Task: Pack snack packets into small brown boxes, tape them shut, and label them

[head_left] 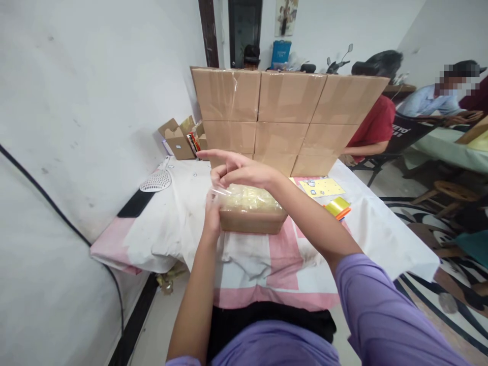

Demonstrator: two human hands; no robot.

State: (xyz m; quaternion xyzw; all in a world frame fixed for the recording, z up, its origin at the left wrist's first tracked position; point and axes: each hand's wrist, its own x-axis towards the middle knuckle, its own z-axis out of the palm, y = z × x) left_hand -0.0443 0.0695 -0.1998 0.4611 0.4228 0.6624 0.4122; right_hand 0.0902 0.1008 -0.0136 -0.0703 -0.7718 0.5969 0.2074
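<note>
Left hand and right hand at box left edge, wall beside.

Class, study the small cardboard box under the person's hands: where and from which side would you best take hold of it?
Probably the small box by its two short end walls, from left and right. The left hand is at its left end, and the right hand is over the clear film on top.

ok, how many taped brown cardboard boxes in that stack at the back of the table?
9 visible: three rows of three. Top row, middle row, bottom row partly behind the right hand. More may hide behind.
</note>
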